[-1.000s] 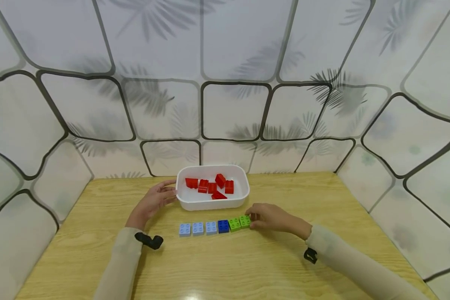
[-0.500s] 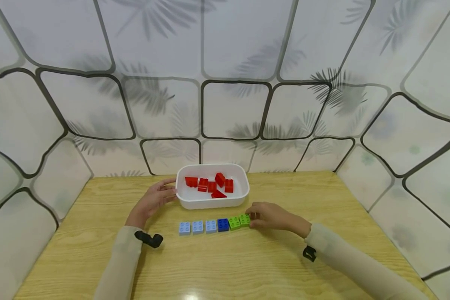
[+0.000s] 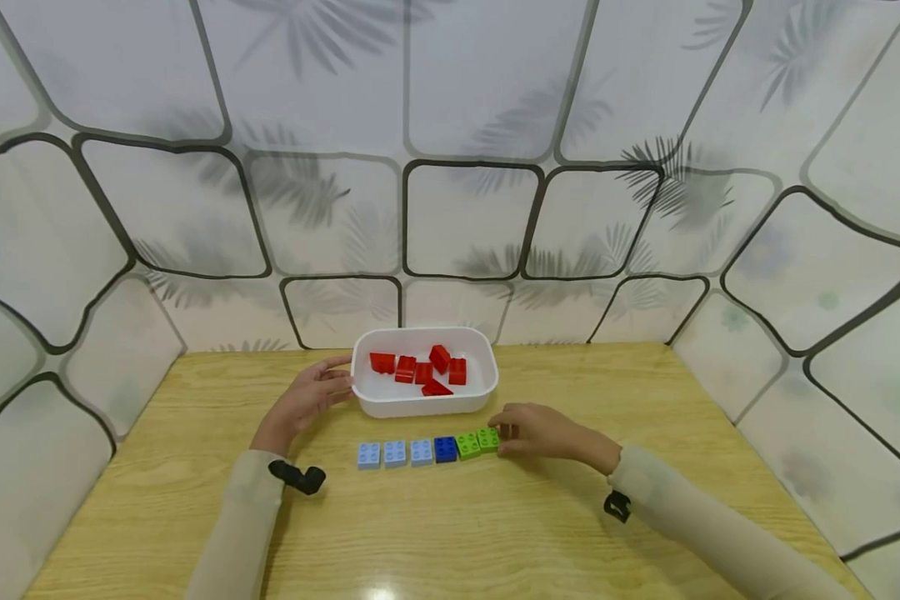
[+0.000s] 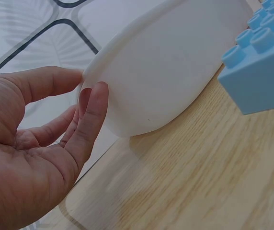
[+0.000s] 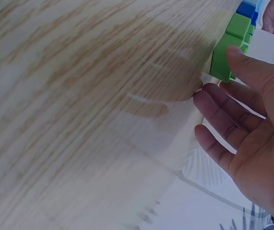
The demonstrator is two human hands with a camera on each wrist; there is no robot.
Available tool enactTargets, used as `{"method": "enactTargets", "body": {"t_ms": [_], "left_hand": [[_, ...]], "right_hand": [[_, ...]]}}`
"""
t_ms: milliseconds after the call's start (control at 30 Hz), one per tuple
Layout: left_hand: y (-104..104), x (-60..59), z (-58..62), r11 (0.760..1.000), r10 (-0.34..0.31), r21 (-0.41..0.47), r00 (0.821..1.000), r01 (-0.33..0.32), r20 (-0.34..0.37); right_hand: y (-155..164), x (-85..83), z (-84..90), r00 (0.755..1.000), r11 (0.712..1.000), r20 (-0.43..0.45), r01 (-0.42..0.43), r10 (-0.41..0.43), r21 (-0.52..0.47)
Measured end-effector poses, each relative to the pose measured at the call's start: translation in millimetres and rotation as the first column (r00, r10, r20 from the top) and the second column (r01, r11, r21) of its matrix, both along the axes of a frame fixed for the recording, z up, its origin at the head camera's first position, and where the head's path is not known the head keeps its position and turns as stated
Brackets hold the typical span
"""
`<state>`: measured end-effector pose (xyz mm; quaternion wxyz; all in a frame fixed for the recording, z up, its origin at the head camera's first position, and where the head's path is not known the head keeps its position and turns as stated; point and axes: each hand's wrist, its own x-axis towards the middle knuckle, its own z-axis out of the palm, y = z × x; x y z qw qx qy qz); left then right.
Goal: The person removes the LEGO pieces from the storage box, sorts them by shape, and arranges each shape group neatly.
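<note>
A white tub [image 3: 420,407] holding several red bricks [image 3: 420,370] stands mid-table. My left hand [image 3: 337,385] rests against its left wall, fingers straight; in the left wrist view the left hand [image 4: 86,84] touches the tub [image 4: 165,72] with its fingertips. In front of the tub lies a row of bricks: three light blue [image 3: 395,452], one dark blue [image 3: 446,448], two green. My right hand [image 3: 504,432] touches the rightmost green brick [image 3: 487,438]. In the right wrist view the right hand [image 5: 217,73] has its thumb on that green brick [image 5: 225,60], fingers loosely spread.
The wooden table [image 3: 450,533] is walled in on three sides by leaf-patterned panels [image 3: 465,217]. A light blue brick [image 4: 259,67] lies close beside the tub in the left wrist view. Bare wood lies in front of the row and to both sides.
</note>
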<state>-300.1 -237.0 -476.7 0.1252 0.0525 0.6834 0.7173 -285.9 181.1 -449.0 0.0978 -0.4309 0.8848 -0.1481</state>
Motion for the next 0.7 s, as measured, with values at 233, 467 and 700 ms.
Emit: {"method": "enactTargets", "body": {"t_ms": [233,467,700], "left_hand": [[0.8,-0.9,-0.8,1.0,0.004,0.006,1.0,-0.004,0.003],[1.5,-1.8,0.6,1.0,0.003,0.007,1.0,-0.003,0.016],[1.3,0.0,1.8,1.0,0.016,-0.011,1.0,-0.016,0.017]], "right_hand": [[2.3,-2.4,7.8,1.0,1.0,0.001,0.019,-0.019,0.011],[2.5,-13.3,34.7,0.998,0.997,-0.053,0.042,-0.045,-0.061],[-6.9,-29.1,56.9,0.988,0.985,-0.122,0.072,-0.092,-0.157]]}}
